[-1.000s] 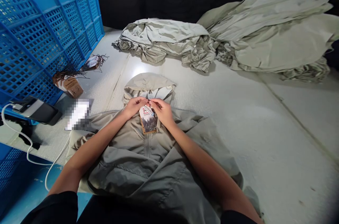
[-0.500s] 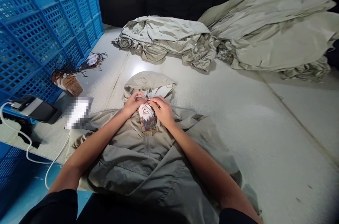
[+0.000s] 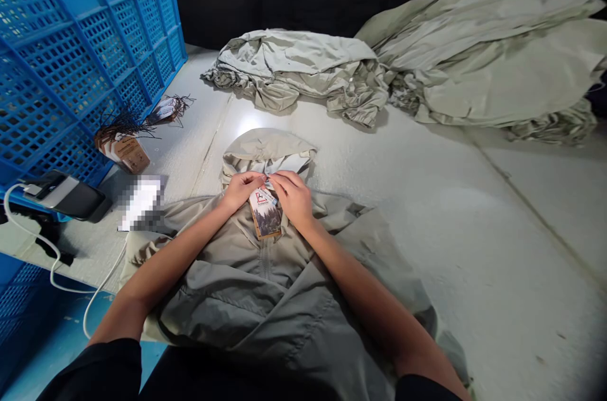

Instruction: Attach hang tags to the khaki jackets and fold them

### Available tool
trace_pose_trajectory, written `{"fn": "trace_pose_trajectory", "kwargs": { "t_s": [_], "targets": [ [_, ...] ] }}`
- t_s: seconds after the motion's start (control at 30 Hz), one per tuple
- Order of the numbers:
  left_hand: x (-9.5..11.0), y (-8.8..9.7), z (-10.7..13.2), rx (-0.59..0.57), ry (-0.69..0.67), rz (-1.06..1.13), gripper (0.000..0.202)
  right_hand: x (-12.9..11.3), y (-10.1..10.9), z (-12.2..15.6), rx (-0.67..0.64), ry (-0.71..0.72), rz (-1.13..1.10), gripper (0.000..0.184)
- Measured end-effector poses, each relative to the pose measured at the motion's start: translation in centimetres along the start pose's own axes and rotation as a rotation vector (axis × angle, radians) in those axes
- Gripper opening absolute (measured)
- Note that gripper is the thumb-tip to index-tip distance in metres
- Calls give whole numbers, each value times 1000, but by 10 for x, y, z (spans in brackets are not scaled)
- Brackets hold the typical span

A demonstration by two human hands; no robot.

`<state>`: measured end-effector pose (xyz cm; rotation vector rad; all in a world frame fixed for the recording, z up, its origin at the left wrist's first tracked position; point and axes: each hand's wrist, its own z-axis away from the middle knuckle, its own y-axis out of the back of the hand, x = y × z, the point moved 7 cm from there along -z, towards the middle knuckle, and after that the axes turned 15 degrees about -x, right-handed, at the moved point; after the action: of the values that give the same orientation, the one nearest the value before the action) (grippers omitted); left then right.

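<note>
Just below the hood point(image 3: 258, 140), on the garment point(image 3: 222, 290) spread front-up presumably for easy access, the printed tag point(image 3: 267, 217) is pinched at its top end by the left hand point(image 3: 241, 191) and the right hand point(image 3: 294, 198), held close together apparently so that small end is kept steady, exact fingertip contact hidden.

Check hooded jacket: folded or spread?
Spread: the hooded jacket lies wide, hood at the far end, fabric reaching out to both sides.

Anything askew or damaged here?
Nothing visibly spilled or damaged. Slightly odd: the thin white cable from the black-and-silver rectangular power bank droops loosely off the white tabletop beside the grey-beige fabric jacket, and might snag.
</note>
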<state>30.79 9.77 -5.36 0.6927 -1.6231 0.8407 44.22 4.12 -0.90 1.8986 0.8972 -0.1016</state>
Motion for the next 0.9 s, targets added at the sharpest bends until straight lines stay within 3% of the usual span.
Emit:
{"fn": "trace_pose_trajectory", "kwargs": {
  "t_s": [0.17, 0.37, 0.6, 0.9],
  "targets": [
    [2, -1, 0, -7, -24, -104, 33, 3, 1, -2, -2, -41, -110, 25],
    [2, 1, 1, -12, -36, -183, 29, 21, -11, -6, -99, -117, -387, 28],
    [3, -5, 2, -64, 2, 19, 35, 44, -33, -4, -172, -323, -840, 36],
    [1, -9, 6, -35, 30, 160, 37, 44, -37, -5, -185, -367, -933, 38]
  ]
}}
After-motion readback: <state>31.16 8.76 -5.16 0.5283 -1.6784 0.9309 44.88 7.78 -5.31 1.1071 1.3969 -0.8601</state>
